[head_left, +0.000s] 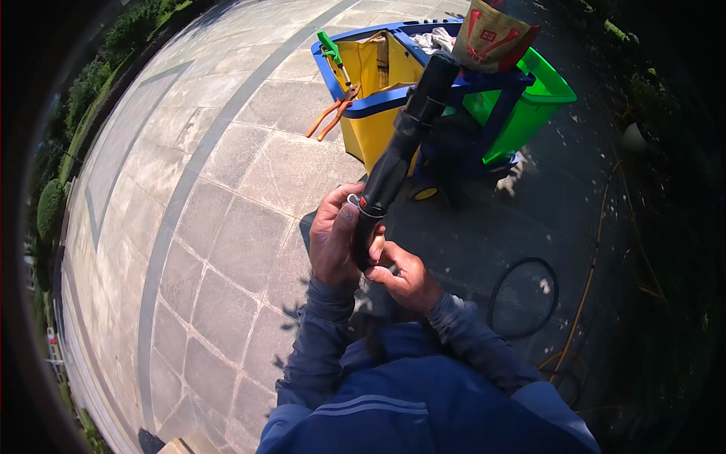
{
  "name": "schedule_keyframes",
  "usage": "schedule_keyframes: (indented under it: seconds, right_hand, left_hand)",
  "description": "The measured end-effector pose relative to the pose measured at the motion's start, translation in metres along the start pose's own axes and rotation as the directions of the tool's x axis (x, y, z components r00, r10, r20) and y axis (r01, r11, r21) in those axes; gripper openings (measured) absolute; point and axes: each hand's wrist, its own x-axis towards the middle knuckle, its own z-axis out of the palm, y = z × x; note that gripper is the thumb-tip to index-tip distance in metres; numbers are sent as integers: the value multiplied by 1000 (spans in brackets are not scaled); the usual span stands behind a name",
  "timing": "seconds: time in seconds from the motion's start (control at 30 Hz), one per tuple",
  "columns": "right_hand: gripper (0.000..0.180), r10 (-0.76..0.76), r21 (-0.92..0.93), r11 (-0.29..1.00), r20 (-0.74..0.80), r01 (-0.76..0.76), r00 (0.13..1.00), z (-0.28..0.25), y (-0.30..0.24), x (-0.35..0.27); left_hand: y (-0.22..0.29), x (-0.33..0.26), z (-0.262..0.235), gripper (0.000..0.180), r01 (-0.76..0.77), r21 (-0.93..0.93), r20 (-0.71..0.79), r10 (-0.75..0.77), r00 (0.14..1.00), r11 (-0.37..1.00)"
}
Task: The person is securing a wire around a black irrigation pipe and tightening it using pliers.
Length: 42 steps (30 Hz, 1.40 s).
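My left hand [334, 234] is wrapped round the lower part of a long black tube-shaped tool [393, 166]. The tool slants up and away to the right and widens into a thick cylinder at its far end. A small red mark and a thin pale ring show just above my fingers. My right hand [407, 278] pinches the near end of the same tool, thumb and fingertips against it. What exactly lies between those fingertips is partly hidden.
Ahead stands a blue-framed cart [344, 41] with a yellow bin [367, 136] and a green bin [560, 87]. Orange-handled pliers [330, 113] hang on its rim; a tan-and-red bag [491, 38] sits on top. Hoses [554, 291] lie at right on the paving [242, 227].
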Motion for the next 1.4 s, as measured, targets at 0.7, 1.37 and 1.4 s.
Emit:
schedule_keyframes:
  seconds: [0.7,1.37,1.4]
  right_hand:
    - [58,305,307,852,367,-424,879,151,47,194]
    - [65,421,466,734,259,-494,869,207,30,282]
    - [65,504,302,823,-1,-480,864,210,35,271]
  left_hand:
    - [106,105,-188,42,-97,-303,-249,19,968,948]
    - [136,184,-264,28,352,-609,332,-175,927,711]
    - [130,185,-266,25,323,-562,280,-192,941,762]
